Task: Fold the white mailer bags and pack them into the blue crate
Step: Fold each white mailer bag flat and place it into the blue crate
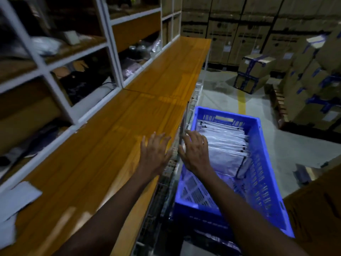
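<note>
The folded white mailer bags stand on edge in a tight row filling the far half of the blue slotted plastic crate, which sits low beside the long orange-brown wooden desk. The crate's near half shows only a bare perforated floor. The right hand hangs over the crate's left rim with its grip wide open and fingers spread, holding nothing. Whether its fingertips touch the nearest bag cannot be told. The left hand is equally splayed and empty above the desk's edge. More flat white mailer bags lie at the desk's near left corner, so the step in hand looks like going back for the next one. It would be best folded flat on the bare desk with the crease pressed firm, then slid upright against the row so the stack stays packed. A wire metal rack runs along the desk's edge between desk and crate, a likely snag for a bag or sleeve. White-framed shelving walls the desk's far side. Room is open above the crate and rightward.
</note>
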A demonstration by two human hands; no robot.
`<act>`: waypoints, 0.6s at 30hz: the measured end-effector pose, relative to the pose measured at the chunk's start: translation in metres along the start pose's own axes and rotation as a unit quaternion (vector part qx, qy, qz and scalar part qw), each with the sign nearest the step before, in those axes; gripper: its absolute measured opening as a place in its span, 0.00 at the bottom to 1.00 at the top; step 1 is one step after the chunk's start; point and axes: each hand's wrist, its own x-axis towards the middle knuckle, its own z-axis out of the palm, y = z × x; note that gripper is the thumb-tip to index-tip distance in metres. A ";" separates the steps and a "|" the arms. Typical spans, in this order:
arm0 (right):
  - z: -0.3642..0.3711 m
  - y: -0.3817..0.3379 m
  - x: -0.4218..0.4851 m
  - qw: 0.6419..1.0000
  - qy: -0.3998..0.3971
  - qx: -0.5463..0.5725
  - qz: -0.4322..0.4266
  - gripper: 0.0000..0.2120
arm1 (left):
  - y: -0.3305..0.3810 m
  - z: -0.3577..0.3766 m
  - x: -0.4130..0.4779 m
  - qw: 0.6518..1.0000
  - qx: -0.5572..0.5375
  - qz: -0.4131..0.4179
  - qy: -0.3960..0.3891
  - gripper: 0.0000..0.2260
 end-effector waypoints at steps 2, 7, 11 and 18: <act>0.011 -0.047 -0.004 0.999 -0.018 0.022 -0.022 0.19 | -0.033 -0.025 -0.031 0.998 0.005 -0.055 -0.007 0.22; 0.051 -0.155 -0.033 0.992 -0.091 0.048 -0.076 0.19 | -0.110 -0.076 -0.125 0.988 0.049 -0.147 -0.017 0.24; 0.085 -0.227 -0.063 0.975 -0.172 0.083 -0.117 0.22 | -0.160 -0.098 -0.199 0.974 0.085 -0.206 -0.041 0.23; 0.142 -0.305 -0.106 0.934 -0.291 0.046 -0.203 0.22 | -0.236 -0.108 -0.286 0.942 0.114 -0.295 -0.117 0.20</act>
